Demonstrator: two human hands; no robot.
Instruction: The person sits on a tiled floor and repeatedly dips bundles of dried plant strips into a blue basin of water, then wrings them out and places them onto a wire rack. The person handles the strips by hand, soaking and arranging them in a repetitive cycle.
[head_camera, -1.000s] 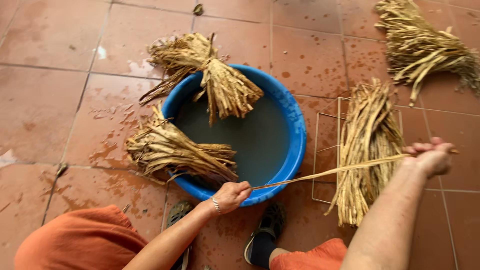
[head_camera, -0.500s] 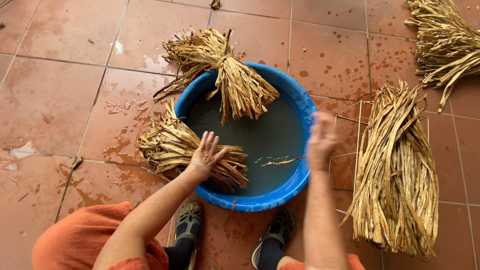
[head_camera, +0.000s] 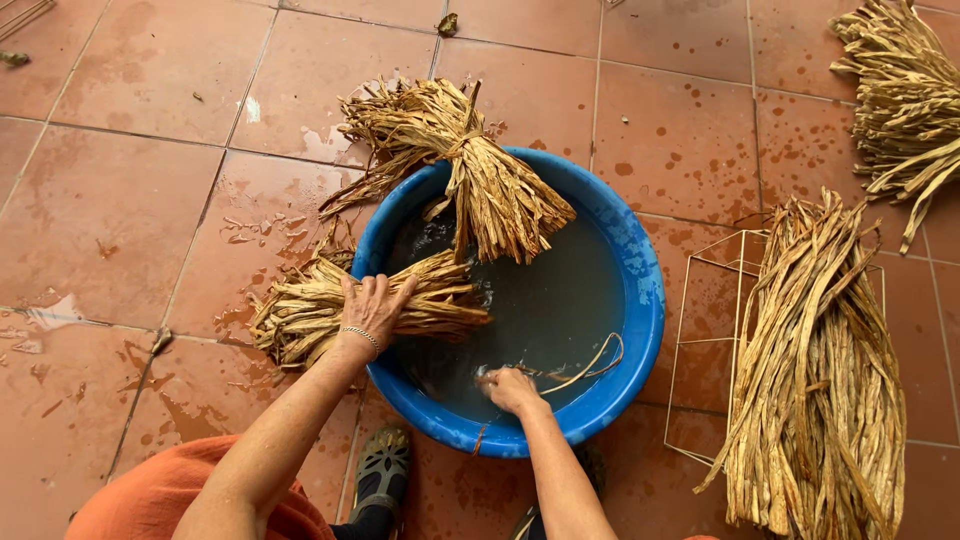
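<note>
Left hand (head_camera: 372, 305) presses open on a straw bundle (head_camera: 340, 310); right hand (head_camera: 510, 388) grips a strand (head_camera: 585, 365) in the basin (head_camera: 640, 300).

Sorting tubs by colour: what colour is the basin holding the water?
Blue basin, seen in the head view.

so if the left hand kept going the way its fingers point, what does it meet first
Probably the upper tied bundle of dried leaves draped over the blue basin's far rim. The left hand already rests on the nearer bundle; depth is unclear.
</note>
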